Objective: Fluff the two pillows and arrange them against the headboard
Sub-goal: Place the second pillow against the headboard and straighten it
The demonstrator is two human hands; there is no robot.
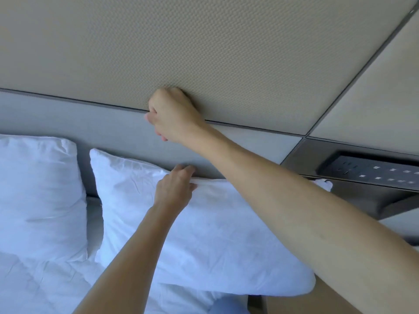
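Two plump white fabric pillows are leaning side by side against the grey padded lower panel of the headboard [56,116]: the left-hand pillow [38,196] is standing near the left edge of the view, and the right-hand pillow [204,234] is lying tilted beside it, a narrow gap of white bed linen [45,286] showing between them. The left hand [175,188] is pinching the top edge of the right-hand pillow, fingers curled over the seam and thumb beneath, holding a fold of the cover. The right hand [171,114] is resting as a closed fist against the beige textured upper panel [204,41], apparently bracing the body; it is holding nothing that can be seen. A dark socket strip [371,171] is sitting on the ledge at right, well apart from both hands.

Judging from the creased cover and sagging lower corner, the pillow is handling as light, soft and highly compliant, neither slippery nor fragile. A single mid-edge pinch is likely letting it droop; gripping both upper corners, or both short sides for plumping, would probably be giving better control.
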